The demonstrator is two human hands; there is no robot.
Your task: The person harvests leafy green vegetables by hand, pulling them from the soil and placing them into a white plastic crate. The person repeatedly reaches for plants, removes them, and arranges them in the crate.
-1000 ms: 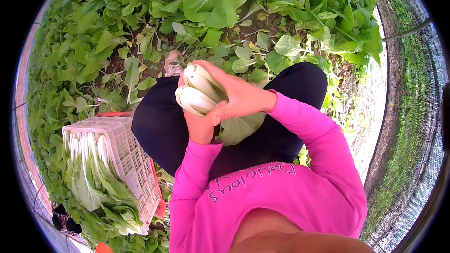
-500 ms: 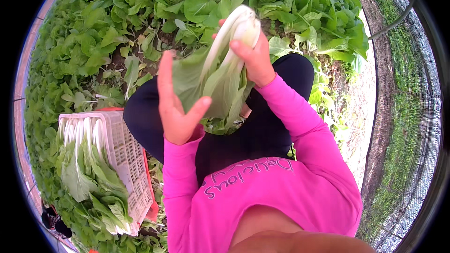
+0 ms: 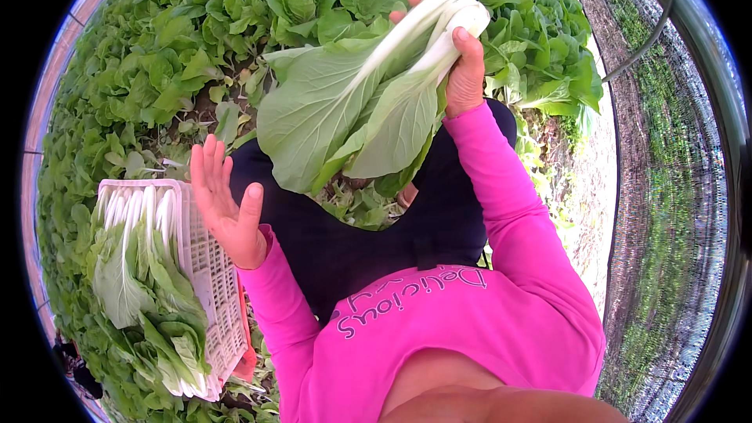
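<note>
My right hand (image 3: 464, 70) grips a bok choy (image 3: 368, 102) around its white stem base, thumb on the near side and fingertips showing behind. The stem end points up and right, while the broad green leaves hang down to the left over my knees. Out to the left, my left hand (image 3: 223, 207) is raised with its fingers stretched and holds nothing. It is apart from the plant, beside the upper corner of a pale plastic crate (image 3: 211, 282). Cut bok choy (image 3: 137, 266) lie in that crate, with white stems at its far and near ends and leaves toward the middle.
Leafy green plants (image 3: 180, 39) grow densely ahead and to the left. Bare soil with fallen leaves (image 3: 207, 110) shows near my knees. Along the right run a pale strip of ground (image 3: 587, 188) and a mesh wall (image 3: 666, 188). A dark object (image 3: 78, 372) lies at lower left.
My left hand has come away from the leaves and moved left toward the crate. My right hand has lifted the bok choy up and right, and its leaves have fanned out.
</note>
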